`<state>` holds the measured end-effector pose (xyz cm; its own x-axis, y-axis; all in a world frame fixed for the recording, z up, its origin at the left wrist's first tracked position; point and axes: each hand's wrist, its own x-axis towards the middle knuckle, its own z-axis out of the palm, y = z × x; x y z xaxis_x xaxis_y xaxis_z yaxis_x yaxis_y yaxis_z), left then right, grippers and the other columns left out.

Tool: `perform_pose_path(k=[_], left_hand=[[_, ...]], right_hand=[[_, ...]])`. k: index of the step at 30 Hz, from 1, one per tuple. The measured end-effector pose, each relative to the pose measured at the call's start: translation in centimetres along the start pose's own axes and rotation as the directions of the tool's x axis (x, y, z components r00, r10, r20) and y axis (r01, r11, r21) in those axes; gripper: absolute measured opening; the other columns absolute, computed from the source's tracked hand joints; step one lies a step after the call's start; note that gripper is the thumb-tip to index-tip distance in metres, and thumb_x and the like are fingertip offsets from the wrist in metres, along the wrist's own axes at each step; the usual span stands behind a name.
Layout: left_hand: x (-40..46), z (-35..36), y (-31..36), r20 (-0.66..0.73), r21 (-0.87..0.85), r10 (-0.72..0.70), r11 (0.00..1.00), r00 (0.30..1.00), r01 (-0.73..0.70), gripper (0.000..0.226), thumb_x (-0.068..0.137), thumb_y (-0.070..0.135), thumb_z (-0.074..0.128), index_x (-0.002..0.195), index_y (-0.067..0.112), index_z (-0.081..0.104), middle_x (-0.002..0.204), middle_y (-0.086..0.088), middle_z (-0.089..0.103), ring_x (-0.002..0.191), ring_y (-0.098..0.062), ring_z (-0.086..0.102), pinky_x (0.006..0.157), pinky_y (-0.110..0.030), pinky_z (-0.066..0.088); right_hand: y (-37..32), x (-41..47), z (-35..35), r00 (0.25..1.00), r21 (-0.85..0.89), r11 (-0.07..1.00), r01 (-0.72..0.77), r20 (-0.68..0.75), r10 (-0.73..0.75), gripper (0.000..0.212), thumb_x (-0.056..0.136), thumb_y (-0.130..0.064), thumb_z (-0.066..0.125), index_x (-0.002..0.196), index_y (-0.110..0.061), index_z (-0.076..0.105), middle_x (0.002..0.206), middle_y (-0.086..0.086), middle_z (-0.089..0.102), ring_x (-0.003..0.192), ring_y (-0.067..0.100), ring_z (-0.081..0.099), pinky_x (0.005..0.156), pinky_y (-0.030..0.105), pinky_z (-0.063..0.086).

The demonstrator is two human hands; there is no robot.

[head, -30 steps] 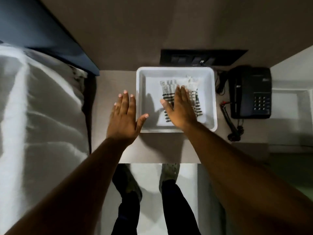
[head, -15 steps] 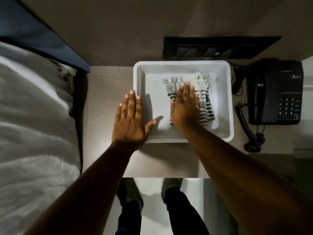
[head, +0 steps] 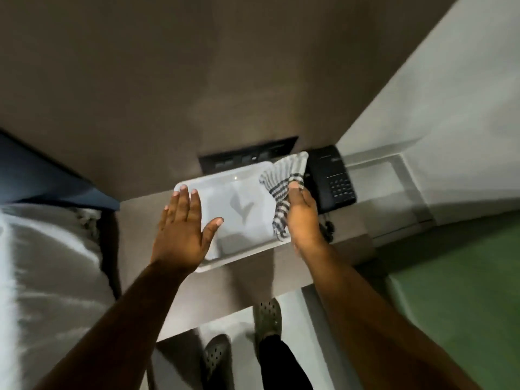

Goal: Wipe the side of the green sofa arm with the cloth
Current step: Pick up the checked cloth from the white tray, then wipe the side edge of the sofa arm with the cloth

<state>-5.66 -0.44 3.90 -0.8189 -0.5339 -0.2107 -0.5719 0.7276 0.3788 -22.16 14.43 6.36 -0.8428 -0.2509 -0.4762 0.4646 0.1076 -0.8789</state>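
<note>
My right hand (head: 302, 218) grips a white cloth with dark checks (head: 284, 181) and holds it lifted over the right end of a white tray (head: 225, 257). The cloth fans out above my fingers and hangs down beside my palm. My left hand (head: 183, 229) lies flat with fingers spread on the tray's left rim. The tray rests on a pale bedside table (head: 247, 282). A green sofa surface (head: 461, 291) shows at the lower right, apart from both hands.
A black desk phone (head: 332, 178) sits right behind the cloth, with its coiled cord beside the tray. A dark switch panel (head: 247, 159) is on the wall behind. A bed with white linen (head: 47, 271) fills the left. My feet (head: 267, 319) stand below the table.
My right hand has closed on the cloth and raised it out of the tray toward the right. The view has swung, bringing the green sofa into sight. My left hand stays on the tray's left rim.
</note>
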Motion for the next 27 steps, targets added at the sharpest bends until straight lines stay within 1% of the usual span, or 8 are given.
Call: perform_pose_path(k=[2, 4, 7, 11, 17, 21, 25, 27], left_hand=[[-0.8, -4.0, 2.8, 0.001, -0.064, 0.025, 0.998, 1.000, -0.025, 0.106, 0.079, 0.080, -0.002, 0.157, 0.010, 0.010, 0.166, -0.012, 0.003, 0.154, -0.029, 0.002, 0.123, -0.041, 0.003], [-1.9, -8.3, 6.1, 0.003, -0.097, 0.085, 0.992, 0.996, -0.084, 0.102, 0.079, 0.077, 0.003, 0.157, 0.012, 0.010, 0.167, -0.011, 0.003, 0.154, -0.029, 0.002, 0.123, -0.042, 0.005], [-3.6, -13.4, 11.3, -0.034, -0.067, 0.219, 0.973, 0.975, -0.221, 0.092, 0.087, 0.073, 0.016, 0.156, 0.012, 0.017, 0.166, -0.014, 0.012, 0.153, -0.032, 0.011, 0.122, -0.044, 0.011], [-7.3, -16.6, 19.9, 0.016, -0.002, 0.435, 0.900, 0.900, -0.435, 0.091, 0.086, 0.071, 0.024, 0.155, 0.012, 0.024, 0.163, -0.018, 0.020, 0.151, -0.036, 0.017, 0.121, -0.047, 0.017], [-16.7, -14.6, 34.7, 0.166, 0.068, 0.747, 0.642, 0.643, -0.764, 0.114, 0.072, 0.089, 0.007, 0.153, 0.012, 0.031, 0.159, -0.022, 0.028, 0.147, -0.039, 0.027, 0.118, -0.050, 0.025], [-25.7, -11.0, 42.8, 0.247, 0.073, 0.854, 0.454, 0.458, -0.888, 0.123, 0.064, 0.092, -0.012, 0.157, 0.018, 0.018, 0.166, -0.016, 0.011, 0.152, -0.034, 0.015, 0.121, -0.046, 0.020], [-37.1, -6.6, 49.4, 0.311, 0.074, 0.909, 0.266, 0.276, -0.961, 0.107, 0.072, 0.085, 0.004, 0.158, 0.021, 0.011, 0.167, -0.014, -0.002, 0.153, -0.033, 0.006, 0.122, -0.047, 0.017], [-42.9, -4.4, 51.6, 0.345, 0.070, 0.920, 0.170, 0.184, -0.983, 0.103, 0.076, 0.083, 0.010, 0.158, 0.021, 0.011, 0.167, -0.014, -0.002, 0.154, -0.033, 0.006, 0.122, -0.047, 0.017]], right_hand=[[-3.4, -3.2, -1.9, 0.999, 0.082, 0.997, -0.003, -0.042, 0.006, 0.030, 0.096, -0.033, 0.048, 0.117, -0.017, 0.062, 0.108, 0.003, 0.071, 0.097, 0.021, 0.068, 0.090, 0.030, 0.056], [-7.1, -6.9, -4.5, 0.996, 0.206, 0.978, 0.018, -0.093, 0.001, 0.028, 0.093, -0.037, 0.049, 0.111, -0.020, 0.064, 0.114, 0.012, 0.070, 0.107, 0.033, 0.065, 0.100, 0.051, 0.050], [-12.1, -13.7, -8.9, 0.978, 0.325, 0.941, 0.098, -0.208, -0.030, 0.033, 0.099, -0.034, 0.041, 0.120, -0.013, 0.057, 0.121, 0.019, 0.066, 0.108, 0.036, 0.063, 0.095, 0.051, 0.052], [-15.2, -22.4, -16.9, 0.937, 0.412, 0.883, 0.224, -0.341, -0.078, 0.027, 0.103, -0.028, 0.034, 0.108, -0.018, 0.059, 0.110, 0.010, 0.068, 0.104, 0.028, 0.062, 0.100, 0.051, 0.047], [-14.9, -36.5, -30.0, 0.773, 0.421, 0.794, 0.438, -0.628, -0.094, 0.032, 0.102, -0.033, 0.036, 0.121, -0.020, 0.057, 0.124, 0.006, 0.065, 0.109, 0.022, 0.062, 0.100, 0.047, 0.047], [-11.5, -47.0, -37.9, 0.611, 0.370, 0.718, 0.589, -0.786, -0.096, 0.025, 0.102, -0.031, 0.037, 0.105, -0.024, 0.061, 0.102, 0.004, 0.065, 0.087, 0.019, 0.059, 0.078, 0.039, 0.050], [-5.0, -58.9, -45.2, 0.380, 0.289, 0.612, 0.736, -0.925, -0.021, 0.023, 0.101, -0.029, 0.040, 0.090, -0.023, 0.059, 0.071, -0.003, 0.064, 0.065, 0.015, 0.057, 0.065, 0.035, 0.050], [-0.7, -64.3, -47.9, 0.275, 0.243, 0.583, 0.775, -0.961, 0.035, 0.022, 0.100, -0.029, 0.041, 0.091, -0.022, 0.060, 0.072, -0.006, 0.067, 0.067, 0.011, 0.060, 0.071, 0.036, 0.049]])
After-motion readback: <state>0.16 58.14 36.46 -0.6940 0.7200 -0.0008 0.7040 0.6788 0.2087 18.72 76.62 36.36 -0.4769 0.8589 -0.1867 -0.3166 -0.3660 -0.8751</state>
